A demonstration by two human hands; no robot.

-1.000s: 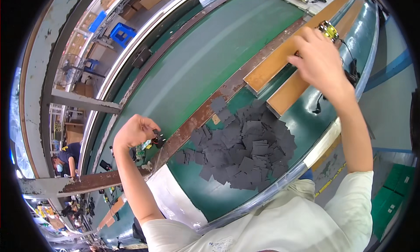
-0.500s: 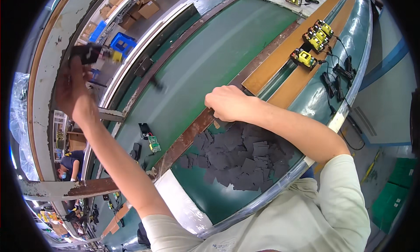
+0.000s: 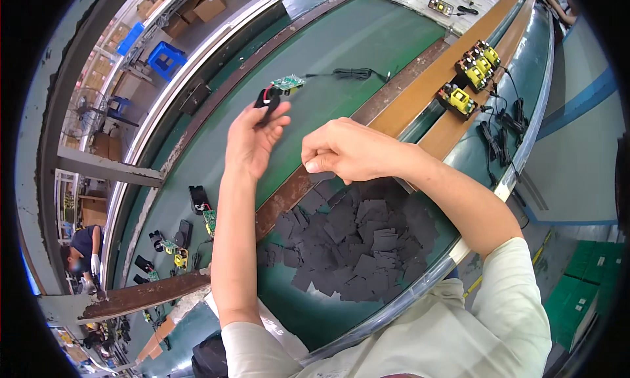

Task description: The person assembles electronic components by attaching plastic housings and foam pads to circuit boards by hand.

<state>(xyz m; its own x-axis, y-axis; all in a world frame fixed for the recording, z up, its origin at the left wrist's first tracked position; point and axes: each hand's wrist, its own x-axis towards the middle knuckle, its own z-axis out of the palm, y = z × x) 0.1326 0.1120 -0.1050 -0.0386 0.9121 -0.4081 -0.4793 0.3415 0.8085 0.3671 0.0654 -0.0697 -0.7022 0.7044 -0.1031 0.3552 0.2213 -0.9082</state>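
My left hand [image 3: 259, 138] is closed around a small black plastic case [image 3: 266, 102] above the green conveyor belt. Red wires run from the case to a green circuit board [image 3: 287, 84] just beyond it. My right hand [image 3: 348, 149] pinches thumb against fingers, and a thin black sheet [image 3: 321, 177] shows beneath the fingertips. Under and nearer than this hand lies a loose pile of black sheets [image 3: 357, 237], mostly square. A bundled black cable [image 3: 352, 73] rests on the belt beyond both hands.
Yellow-and-black electronic assemblies [image 3: 457, 100] sit on brown boards [image 3: 400, 115] at right, with black cables [image 3: 502, 138] alongside. More opened cases and boards [image 3: 200, 199] lie on the belt at left. A rusty rail [image 3: 282, 207] separates belt and pile. Another person [image 3: 85, 250] is at far left.
My left hand has come right, over the belt, with the black case. My right hand has lifted slightly and turned, and a black sheet now shows below its fingers. The view has shifted.
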